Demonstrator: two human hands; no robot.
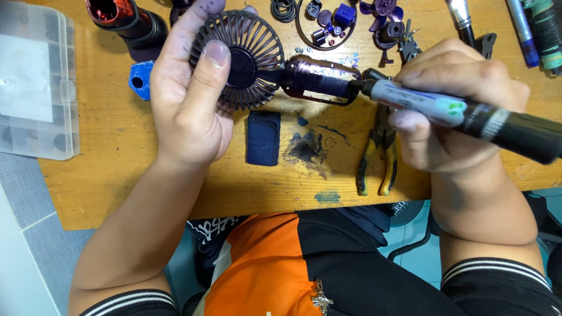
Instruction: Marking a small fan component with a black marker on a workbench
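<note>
My left hand [190, 96] grips a small dark purple handheld fan [246, 58] by its round grilled head, thumb laid across the grille. The fan's opened handle [319, 82] points right, with a dark cylinder showing inside its frame. My right hand [451, 111] is closed around a thick black and grey marker [468, 114], whose tip touches the end of the fan's handle. Both hands hover above a worn wooden table [117, 140].
Yellow-handled pliers [379, 153] lie under my right hand. A dark blue rectangular cover [263, 137] and ink stains sit at centre. A clear parts box [35, 82] is left, a red-black cylinder [126, 20] top left, small purple parts [345, 20] and pens [535, 29] along the back.
</note>
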